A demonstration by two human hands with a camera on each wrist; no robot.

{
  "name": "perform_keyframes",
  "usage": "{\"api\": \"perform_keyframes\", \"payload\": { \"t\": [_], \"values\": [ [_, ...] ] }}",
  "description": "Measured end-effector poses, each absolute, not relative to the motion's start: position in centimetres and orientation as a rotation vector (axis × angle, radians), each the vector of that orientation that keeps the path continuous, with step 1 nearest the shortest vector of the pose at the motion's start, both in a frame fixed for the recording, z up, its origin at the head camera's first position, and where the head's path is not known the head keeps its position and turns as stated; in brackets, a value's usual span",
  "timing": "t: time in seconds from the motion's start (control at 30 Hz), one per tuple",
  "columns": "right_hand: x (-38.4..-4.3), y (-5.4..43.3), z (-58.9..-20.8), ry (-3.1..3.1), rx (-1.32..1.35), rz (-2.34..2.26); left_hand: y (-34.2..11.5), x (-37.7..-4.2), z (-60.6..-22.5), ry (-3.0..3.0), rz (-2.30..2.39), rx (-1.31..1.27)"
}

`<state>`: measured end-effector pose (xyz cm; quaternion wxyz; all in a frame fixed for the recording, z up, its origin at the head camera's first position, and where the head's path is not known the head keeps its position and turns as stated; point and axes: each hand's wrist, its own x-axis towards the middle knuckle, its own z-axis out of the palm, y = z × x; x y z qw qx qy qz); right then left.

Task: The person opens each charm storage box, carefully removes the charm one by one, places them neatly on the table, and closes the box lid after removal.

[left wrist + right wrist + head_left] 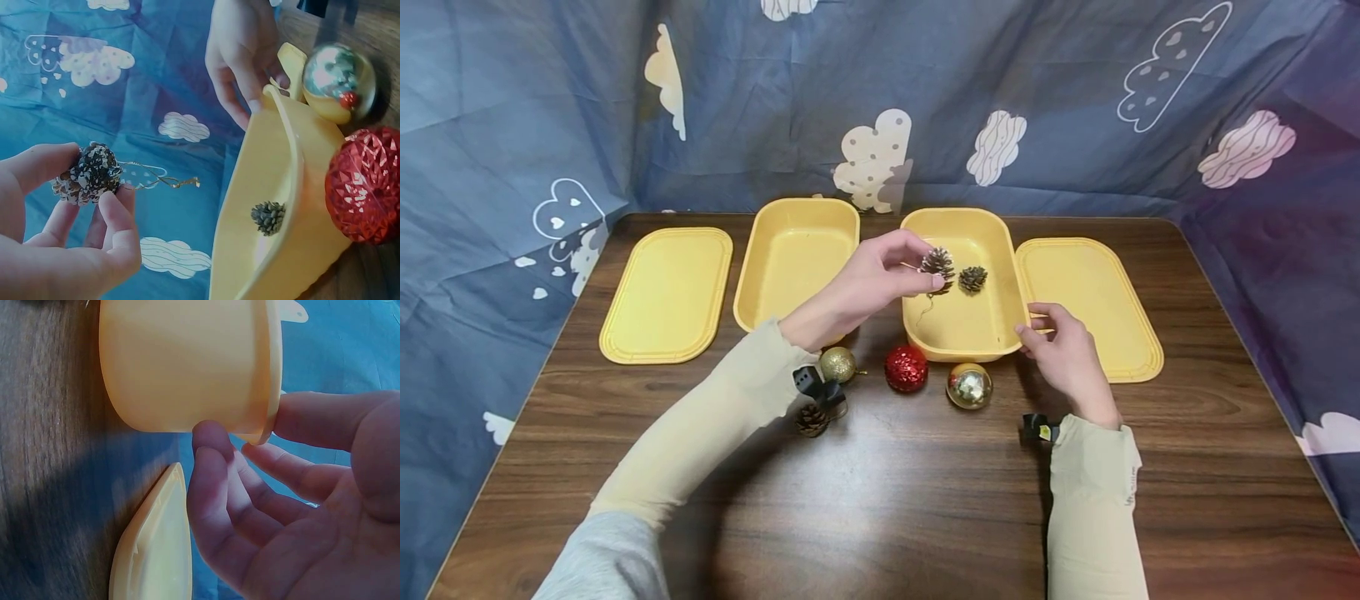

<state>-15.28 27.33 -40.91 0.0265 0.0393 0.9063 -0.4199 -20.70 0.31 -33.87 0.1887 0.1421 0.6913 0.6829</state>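
My left hand (872,275) pinches a small pine cone (937,262) with white-dusted tips between thumb and fingers, above the right yellow container (962,354). In the left wrist view a thin gold cord trails from this pine cone (90,175). A second pine cone (972,279) lies on the floor of that container. At the container's near right corner, my right hand (1063,350) holds the rim. The right wrist view shows the thumb at the rim of the container (194,369) and curled fingers (209,481) beneath it.
Another yellow container (797,267) stands left. Yellow lids (666,296) (1093,308) lie at both sides. Before the containers are a glittery gold ball (837,365), a red ball (906,369), a shiny gold ball (969,387) and a brown pine cone (812,420).
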Motion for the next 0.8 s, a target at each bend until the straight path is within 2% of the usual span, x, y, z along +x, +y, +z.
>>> {"api": "perform_keyframes", "payload": {
  "t": [0.8],
  "values": [
    [-15.5,27.3,-41.1,2.802,0.135,-1.281,-1.2,-17.5,-32.1,2.052,1.887,0.361]
  ]
}}
